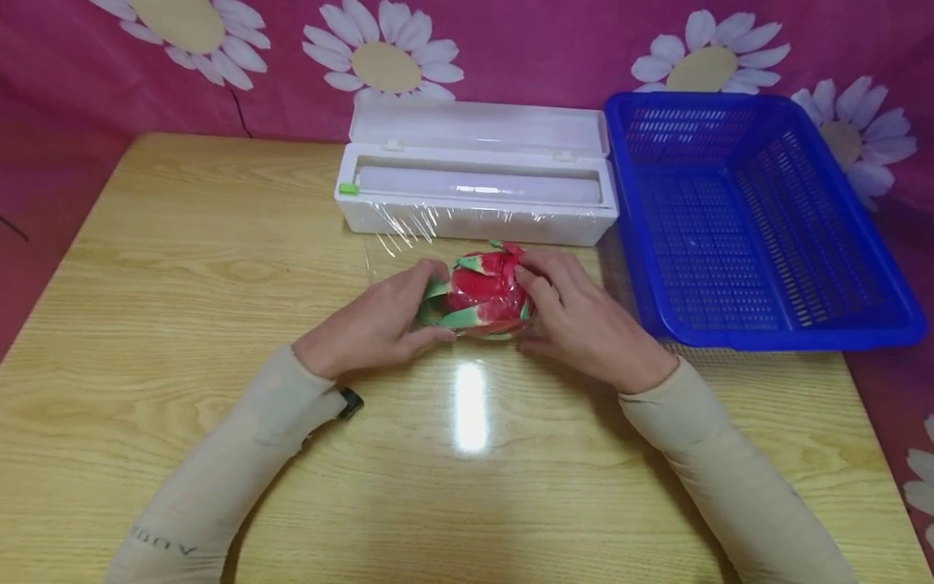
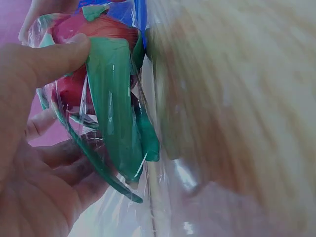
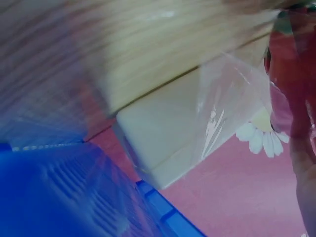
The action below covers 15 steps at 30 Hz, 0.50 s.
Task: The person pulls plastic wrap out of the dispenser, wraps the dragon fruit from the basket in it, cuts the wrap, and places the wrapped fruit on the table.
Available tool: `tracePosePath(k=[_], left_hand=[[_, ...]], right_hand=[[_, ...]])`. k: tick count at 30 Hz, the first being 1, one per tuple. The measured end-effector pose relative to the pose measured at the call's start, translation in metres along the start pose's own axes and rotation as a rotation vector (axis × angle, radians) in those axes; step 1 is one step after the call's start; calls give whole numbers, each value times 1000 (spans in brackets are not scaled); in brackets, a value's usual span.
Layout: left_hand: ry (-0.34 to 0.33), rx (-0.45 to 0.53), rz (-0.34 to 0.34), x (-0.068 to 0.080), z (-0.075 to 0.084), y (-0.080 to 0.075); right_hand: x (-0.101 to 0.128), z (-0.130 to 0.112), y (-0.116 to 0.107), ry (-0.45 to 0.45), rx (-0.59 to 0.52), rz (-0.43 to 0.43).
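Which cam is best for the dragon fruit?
Head view: the whole dragon fruit shows between left hand and right hand. Left wrist gives a close view of green scales under film; right wrist catches only a red edge.

Head camera looks down from above; both wrist cameras sit close, sharing the wrapped fruit (image 1: pixel 485 296).

The table (image 1: pixel 182 341) is pale wood grain with a glossy, reflective finish. Thin, clear, shiny plastic film (image 1: pixel 409 231) runs from the smooth white plastic dispenser box (image 1: pixel 474 174) at the far side and clings, crinkled, around the waxy red-and-green dragon fruit (image 1: pixel 485 296). On the right is a blue perforated plastic basket (image 1: pixel 751 219), and behind hangs pink flowered cloth (image 1: pixel 547 49).
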<state>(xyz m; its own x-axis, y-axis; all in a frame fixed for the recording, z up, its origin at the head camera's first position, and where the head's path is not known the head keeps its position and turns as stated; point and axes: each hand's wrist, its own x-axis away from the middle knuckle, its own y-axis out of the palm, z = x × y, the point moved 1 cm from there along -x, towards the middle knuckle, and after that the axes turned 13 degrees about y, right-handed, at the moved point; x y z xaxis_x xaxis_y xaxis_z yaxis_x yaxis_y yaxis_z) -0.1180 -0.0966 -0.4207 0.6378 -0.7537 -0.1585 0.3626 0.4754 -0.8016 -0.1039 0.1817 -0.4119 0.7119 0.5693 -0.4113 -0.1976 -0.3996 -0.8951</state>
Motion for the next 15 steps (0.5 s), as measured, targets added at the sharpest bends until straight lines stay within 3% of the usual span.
tracePosePath(k=[8, 15], left_hand=[[-11, 39, -1, 0, -2, -1], [-95, 122, -8, -1, -7, -2]], right_hand=[[-4, 3, 7, -4, 34, 21], [-9, 2, 9, 26, 89, 17]])
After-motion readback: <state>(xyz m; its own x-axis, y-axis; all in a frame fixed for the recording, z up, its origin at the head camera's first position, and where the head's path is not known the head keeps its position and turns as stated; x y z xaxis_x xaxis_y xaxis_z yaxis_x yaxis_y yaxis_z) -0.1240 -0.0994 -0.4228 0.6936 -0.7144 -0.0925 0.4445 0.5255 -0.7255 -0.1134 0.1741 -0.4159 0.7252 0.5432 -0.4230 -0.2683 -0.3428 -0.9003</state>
